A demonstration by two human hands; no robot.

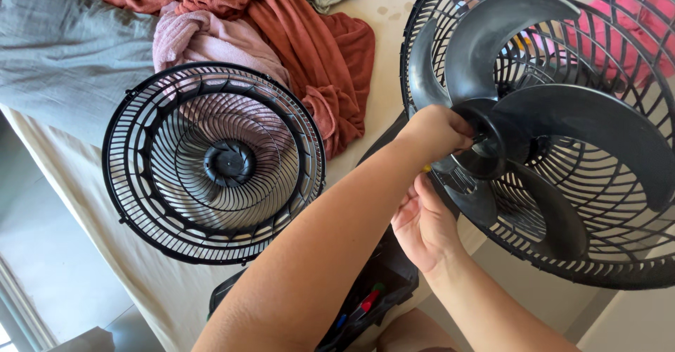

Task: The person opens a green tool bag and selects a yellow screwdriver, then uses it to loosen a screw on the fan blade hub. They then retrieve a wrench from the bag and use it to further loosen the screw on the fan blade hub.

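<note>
While the left hand closes its grip on the dark hub at the middle of the fan blades, the right hand sits just below it with the palm turned up and the fingers curled toward the back of the rear grille; whether that lower grip is clenched on anything cannot be told, since the fingertips are hidden behind the rim. A small bit of yellow shows between the two hands, too little to identify. Three broad grey blades spread outward from the gripped hub, and the round black rear grille lies behind them. Well away from the grip, past the left forearm, the detached front grille lies flat on the cream bed sheet, its spiral ribs facing up. Beyond that grille a heap of rust-red and pink cloth and a grey pillow lie on the bed. Beneath the forearms, below the grip, stands a black tool case with red and blue handles showing.
</note>
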